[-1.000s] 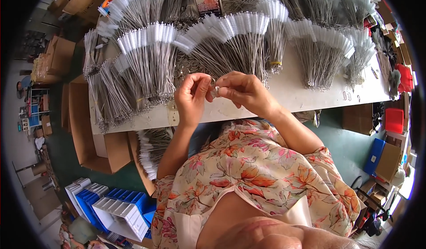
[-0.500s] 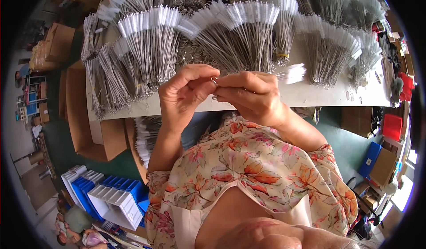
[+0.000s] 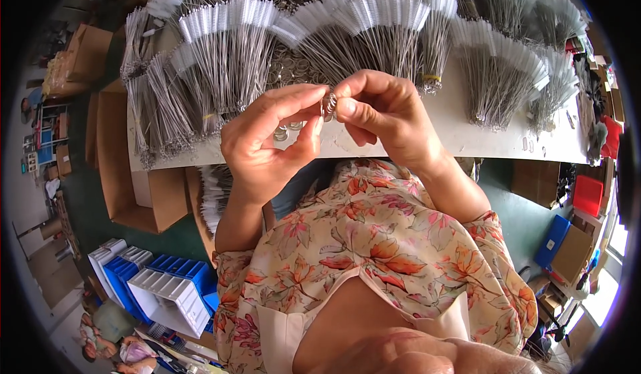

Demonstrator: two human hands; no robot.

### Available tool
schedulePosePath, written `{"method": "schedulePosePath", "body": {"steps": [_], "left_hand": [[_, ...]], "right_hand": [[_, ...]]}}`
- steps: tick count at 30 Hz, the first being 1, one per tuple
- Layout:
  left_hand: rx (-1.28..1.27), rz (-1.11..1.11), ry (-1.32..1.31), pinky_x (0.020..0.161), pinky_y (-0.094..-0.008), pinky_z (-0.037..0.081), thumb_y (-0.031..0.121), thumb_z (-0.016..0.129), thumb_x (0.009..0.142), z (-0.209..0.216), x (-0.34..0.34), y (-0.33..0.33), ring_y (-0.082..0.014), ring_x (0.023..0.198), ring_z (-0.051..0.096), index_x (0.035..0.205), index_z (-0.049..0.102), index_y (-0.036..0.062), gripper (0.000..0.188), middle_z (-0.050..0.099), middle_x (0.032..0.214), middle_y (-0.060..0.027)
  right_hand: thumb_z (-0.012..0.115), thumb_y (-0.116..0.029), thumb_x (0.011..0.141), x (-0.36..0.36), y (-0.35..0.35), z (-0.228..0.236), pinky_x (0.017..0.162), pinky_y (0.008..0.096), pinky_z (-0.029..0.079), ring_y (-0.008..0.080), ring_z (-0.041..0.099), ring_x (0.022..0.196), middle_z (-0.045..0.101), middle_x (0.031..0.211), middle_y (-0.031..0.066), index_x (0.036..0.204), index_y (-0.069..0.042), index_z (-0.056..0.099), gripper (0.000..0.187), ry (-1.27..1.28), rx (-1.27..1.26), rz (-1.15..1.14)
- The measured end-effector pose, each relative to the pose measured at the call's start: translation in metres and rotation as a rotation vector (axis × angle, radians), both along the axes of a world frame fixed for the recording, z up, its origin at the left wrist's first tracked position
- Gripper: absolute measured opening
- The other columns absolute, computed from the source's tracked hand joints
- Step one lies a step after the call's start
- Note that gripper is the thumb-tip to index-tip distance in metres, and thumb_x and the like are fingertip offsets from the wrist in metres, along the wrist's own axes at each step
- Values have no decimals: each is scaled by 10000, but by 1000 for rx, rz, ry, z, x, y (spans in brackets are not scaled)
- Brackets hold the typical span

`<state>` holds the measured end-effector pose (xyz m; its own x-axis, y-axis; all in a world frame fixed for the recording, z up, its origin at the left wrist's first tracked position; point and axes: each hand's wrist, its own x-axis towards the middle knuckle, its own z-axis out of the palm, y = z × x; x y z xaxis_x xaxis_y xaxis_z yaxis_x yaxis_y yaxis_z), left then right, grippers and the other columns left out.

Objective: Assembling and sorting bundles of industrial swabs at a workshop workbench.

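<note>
Just past the table's front edge, both my hands meet over a small cluster of shiny metal rings [image 3: 330, 103]. My left hand [image 3: 264, 137] pinches at the left side of the rings between thumb and forefinger. On the other side, the thumb and forefinger of my right hand [image 3: 394, 117] grip the same cluster. How many rings each hand has hold of cannot be made out. Beyond the hands stand dense bundles of wire-stemmed brushes [image 3: 230, 54] with white bristle heads. Loose rings [image 3: 287, 67] lie between the bundles, and a few more rings [image 3: 281, 134] show beneath my left hand.
More brush bundles [image 3: 501, 74] spread over the right of the white table [image 3: 481, 144]. An open cardboard box [image 3: 143, 194] stands at the left, with blue and white plastic bins [image 3: 170, 297] nearer. A red bin [image 3: 587, 194] is far right. Another person [image 3: 93, 340] appears lower left.
My hands have opened out from a tight pinch, and the ring cluster now shows between them. The white brush head beside my right hand is no longer visible.
</note>
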<state>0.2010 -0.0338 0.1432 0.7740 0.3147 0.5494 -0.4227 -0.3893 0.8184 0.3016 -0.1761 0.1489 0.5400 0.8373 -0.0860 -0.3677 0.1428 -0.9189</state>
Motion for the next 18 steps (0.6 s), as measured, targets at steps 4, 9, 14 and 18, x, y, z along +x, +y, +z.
{"method": "schedulePosePath", "body": {"steps": [4, 9, 14, 18], "left_hand": [[73, 55, 5, 666, -239, 542, -113, 633, 683, -4, 3, 2, -157, 775, 639, 969, 612, -29, 299, 633, 928, -128], [53, 30, 48, 669, -232, 540, -108, 637, 678, -5, 3, 7, -142, 768, 632, 973, 617, -25, 307, 636, 917, -119], [21, -54, 82, 678, -240, 542, -110, 629, 686, 0, 1, 9, -144, 782, 629, 964, 626, -21, 292, 635, 915, -123], [24, -58, 100, 675, -243, 544, -113, 617, 701, -1, 0, 10, -157, 800, 626, 947, 629, -36, 258, 634, 917, -134]], "right_hand": [[616, -187, 839, -2, 6, -1, 424, 173, 356, 38, 484, 521, 559, 683, 0, 853, -14, 594, 175, -2, 0, -2], [626, -151, 828, 5, 6, -2, 436, 175, 373, 43, 506, 526, 577, 672, 9, 840, -4, 611, 148, -17, -29, 51], [647, -80, 796, 21, 3, 10, 479, 181, 428, 61, 533, 537, 602, 702, 17, 804, -5, 640, 77, -233, -124, 143], [629, -76, 811, 21, 2, 6, 472, 181, 427, 62, 534, 533, 598, 697, 20, 821, 3, 638, 81, -259, -165, 264]]}}
